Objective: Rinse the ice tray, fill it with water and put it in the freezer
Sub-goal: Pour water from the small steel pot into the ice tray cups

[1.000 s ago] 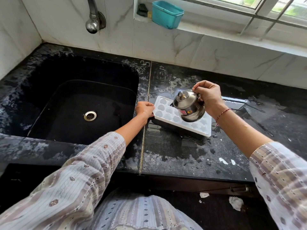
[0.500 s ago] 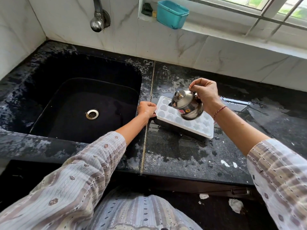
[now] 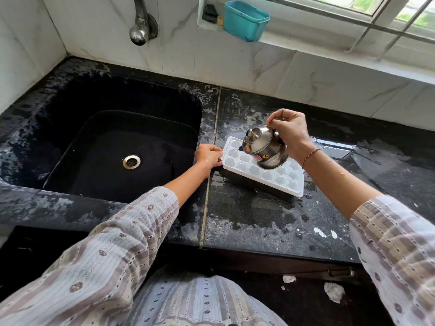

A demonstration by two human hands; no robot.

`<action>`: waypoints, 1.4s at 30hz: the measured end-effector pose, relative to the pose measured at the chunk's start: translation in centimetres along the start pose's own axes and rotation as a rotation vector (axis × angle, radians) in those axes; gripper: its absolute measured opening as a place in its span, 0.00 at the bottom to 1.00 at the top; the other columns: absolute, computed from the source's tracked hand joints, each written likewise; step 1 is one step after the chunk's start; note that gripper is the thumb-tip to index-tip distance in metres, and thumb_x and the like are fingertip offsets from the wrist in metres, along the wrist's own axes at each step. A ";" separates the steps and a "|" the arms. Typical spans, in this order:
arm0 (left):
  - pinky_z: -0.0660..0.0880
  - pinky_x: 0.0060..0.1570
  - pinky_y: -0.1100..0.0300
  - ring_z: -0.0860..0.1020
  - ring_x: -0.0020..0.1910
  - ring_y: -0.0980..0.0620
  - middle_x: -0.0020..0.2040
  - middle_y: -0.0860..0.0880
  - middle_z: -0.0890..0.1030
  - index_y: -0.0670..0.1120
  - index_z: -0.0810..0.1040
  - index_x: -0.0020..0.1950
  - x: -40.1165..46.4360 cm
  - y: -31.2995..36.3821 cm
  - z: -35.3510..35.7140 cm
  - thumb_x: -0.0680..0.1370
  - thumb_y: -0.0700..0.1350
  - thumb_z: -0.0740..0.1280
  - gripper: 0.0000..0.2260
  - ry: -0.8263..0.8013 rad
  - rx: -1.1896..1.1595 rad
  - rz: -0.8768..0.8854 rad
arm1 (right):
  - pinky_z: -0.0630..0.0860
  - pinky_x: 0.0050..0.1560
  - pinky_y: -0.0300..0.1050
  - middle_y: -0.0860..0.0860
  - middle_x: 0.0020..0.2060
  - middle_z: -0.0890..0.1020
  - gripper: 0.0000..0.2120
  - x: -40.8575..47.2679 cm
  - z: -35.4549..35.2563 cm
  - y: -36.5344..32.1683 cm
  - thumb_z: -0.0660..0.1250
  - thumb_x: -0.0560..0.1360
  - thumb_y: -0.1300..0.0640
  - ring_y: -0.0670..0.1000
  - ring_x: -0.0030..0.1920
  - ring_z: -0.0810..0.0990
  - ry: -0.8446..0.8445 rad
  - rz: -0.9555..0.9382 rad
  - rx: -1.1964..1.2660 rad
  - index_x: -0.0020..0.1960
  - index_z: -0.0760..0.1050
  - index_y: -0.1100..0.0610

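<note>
We see the white plastic ice tray with rounded cavities (image 3: 270, 169) lying on the wet black stone table (image 3: 259, 220), just right of the seam beside the sink, its long side running from far left to near right. Our left hand (image 3: 208, 156) grips the tray's left end, fingers curled over the rim. Our right hand (image 3: 290, 131) holds a small lidded stainless-steel pot (image 3: 264, 147) by its far side, fingers curled around it, tilted over the tray's left half with its knobbed lid facing left; a thin stream of water falls from it into a cavity. To the left lies the deep black sink (image 3: 70, 137) with a round metal drain (image 3: 131, 161). On the far marble wall hangs a chrome tap (image 3: 141, 31), and a teal plastic tub (image 3: 246, 20) sits on the window ledge (image 3: 329, 50).
</note>
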State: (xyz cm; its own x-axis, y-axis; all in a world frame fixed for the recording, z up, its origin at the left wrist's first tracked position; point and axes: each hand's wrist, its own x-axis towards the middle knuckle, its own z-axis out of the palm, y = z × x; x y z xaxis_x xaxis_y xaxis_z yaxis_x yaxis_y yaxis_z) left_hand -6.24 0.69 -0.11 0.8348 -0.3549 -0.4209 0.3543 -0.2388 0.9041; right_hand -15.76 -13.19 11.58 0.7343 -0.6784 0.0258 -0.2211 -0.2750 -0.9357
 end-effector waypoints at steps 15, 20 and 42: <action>0.78 0.29 0.69 0.78 0.45 0.52 0.57 0.41 0.80 0.37 0.81 0.50 0.2 -0.1 -0.1 0.75 0.33 0.68 0.05 0.000 0.011 0.006 | 0.73 0.34 0.31 0.50 0.33 0.77 0.15 0.1 -0.3 0.0 0.65 0.70 0.73 0.45 0.35 0.75 -0.007 -0.010 -0.005 0.31 0.76 0.55; 0.78 0.28 0.69 0.77 0.46 0.52 0.57 0.40 0.80 0.36 0.81 0.51 0.1 0.0 -0.1 0.75 0.33 0.67 0.06 -0.003 0.006 0.006 | 0.74 0.36 0.33 0.50 0.33 0.78 0.15 0.1 -0.4 0.2 0.65 0.70 0.72 0.46 0.36 0.75 -0.006 -0.008 -0.021 0.32 0.76 0.55; 0.79 0.32 0.67 0.78 0.46 0.51 0.49 0.45 0.78 0.36 0.80 0.52 0.3 -0.1 -0.1 0.76 0.34 0.67 0.06 -0.009 0.038 0.008 | 0.70 0.29 0.28 0.50 0.31 0.77 0.14 -0.6 -0.9 0.1 0.63 0.70 0.73 0.42 0.32 0.72 0.023 0.078 0.120 0.32 0.75 0.57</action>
State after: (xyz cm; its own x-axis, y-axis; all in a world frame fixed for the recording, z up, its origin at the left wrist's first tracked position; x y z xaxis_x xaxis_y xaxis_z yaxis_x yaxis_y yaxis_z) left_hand -6.01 0.66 -0.27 0.8337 -0.3645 -0.4147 0.3315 -0.2703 0.9039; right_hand -16.78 -13.40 11.73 0.7025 -0.7104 -0.0422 -0.1982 -0.1383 -0.9704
